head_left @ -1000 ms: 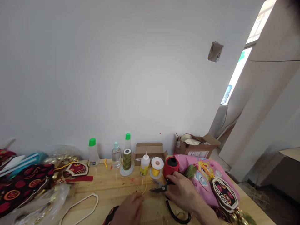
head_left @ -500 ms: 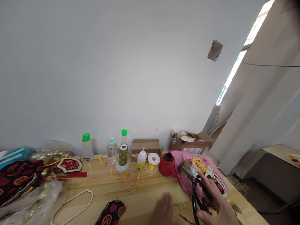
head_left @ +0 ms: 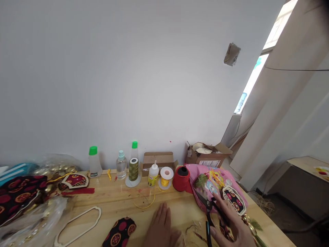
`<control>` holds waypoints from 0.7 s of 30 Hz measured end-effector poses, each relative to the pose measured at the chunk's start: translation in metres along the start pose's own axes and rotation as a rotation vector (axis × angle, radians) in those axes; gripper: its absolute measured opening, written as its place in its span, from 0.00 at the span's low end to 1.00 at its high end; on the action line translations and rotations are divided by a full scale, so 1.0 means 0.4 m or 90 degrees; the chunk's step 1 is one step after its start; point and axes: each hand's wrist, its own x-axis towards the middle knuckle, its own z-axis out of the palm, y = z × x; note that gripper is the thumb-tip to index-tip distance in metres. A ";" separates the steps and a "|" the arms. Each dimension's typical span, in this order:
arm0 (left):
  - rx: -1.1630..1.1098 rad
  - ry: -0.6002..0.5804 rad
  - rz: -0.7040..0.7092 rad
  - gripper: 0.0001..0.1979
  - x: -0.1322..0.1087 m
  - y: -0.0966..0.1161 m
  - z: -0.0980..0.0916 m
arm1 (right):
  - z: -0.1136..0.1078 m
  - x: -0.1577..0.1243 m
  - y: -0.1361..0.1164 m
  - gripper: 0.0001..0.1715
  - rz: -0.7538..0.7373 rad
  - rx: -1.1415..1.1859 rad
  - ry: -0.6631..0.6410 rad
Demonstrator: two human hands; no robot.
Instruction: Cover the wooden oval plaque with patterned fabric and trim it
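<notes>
My left hand [head_left: 161,227] lies palm down on the wooden table, fingers stretched forward and holding nothing. In my right hand [head_left: 232,223] is a pair of black-handled scissors [head_left: 208,203], blades pointing up and left over a pink printed bag [head_left: 196,171]. Small scraps of thread [head_left: 194,230] are scattered between the two hands. A dark patterned fabric piece [head_left: 120,231] rests left of my left hand. By my right hand, a pale-framed ornament [head_left: 233,199] with dark patterned fabric lies on the pink bag, gold beads [head_left: 248,219] below it.
Along the wall stand a green thread spool [head_left: 133,171], a glue bottle [head_left: 153,174], a yellow cord spool [head_left: 166,178], a red thread cone [head_left: 181,179] and a cardboard box [head_left: 205,157]. A pale frame [head_left: 77,228] and plastic bags of gold beads [head_left: 48,216] lie on the left.
My left hand has moved left and forward and now lies flat on the table. My right hand, with the scissors, has shifted slightly down and left. The view has moved a little.
</notes>
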 end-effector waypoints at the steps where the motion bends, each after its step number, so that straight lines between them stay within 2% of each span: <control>1: -0.001 -0.008 0.039 0.27 -0.012 -0.019 -0.007 | 0.007 -0.002 0.002 0.34 0.001 -0.011 -0.001; 4: -0.011 -0.020 0.100 0.17 -0.035 -0.050 -0.013 | 0.037 -0.005 0.011 0.35 -0.001 -0.039 0.000; 6: -0.011 -0.002 0.118 0.17 -0.041 -0.052 -0.022 | 0.058 -0.005 0.022 0.35 -0.008 -0.069 -0.031; 8: -0.002 0.040 0.140 0.20 -0.043 -0.048 -0.045 | 0.081 0.000 0.034 0.36 -0.002 -0.123 -0.130; 10: 0.001 0.085 0.167 0.16 -0.047 -0.046 -0.084 | 0.105 0.013 0.043 0.37 0.009 -0.192 -0.239; 12: -0.037 0.102 0.147 0.15 -0.054 -0.049 -0.128 | 0.129 0.037 0.046 0.38 0.000 -0.258 -0.301; 16: -0.152 0.065 -0.029 0.17 -0.074 -0.064 -0.189 | 0.157 0.107 0.039 0.28 -0.072 -0.297 -0.364; 18: -0.164 0.039 -0.084 0.13 -0.078 -0.066 -0.195 | 0.160 0.139 0.041 0.22 -0.099 -0.286 -0.402; 21: -0.163 0.032 -0.082 0.12 -0.068 -0.064 -0.181 | 0.164 0.163 0.056 0.19 -0.124 -0.275 -0.439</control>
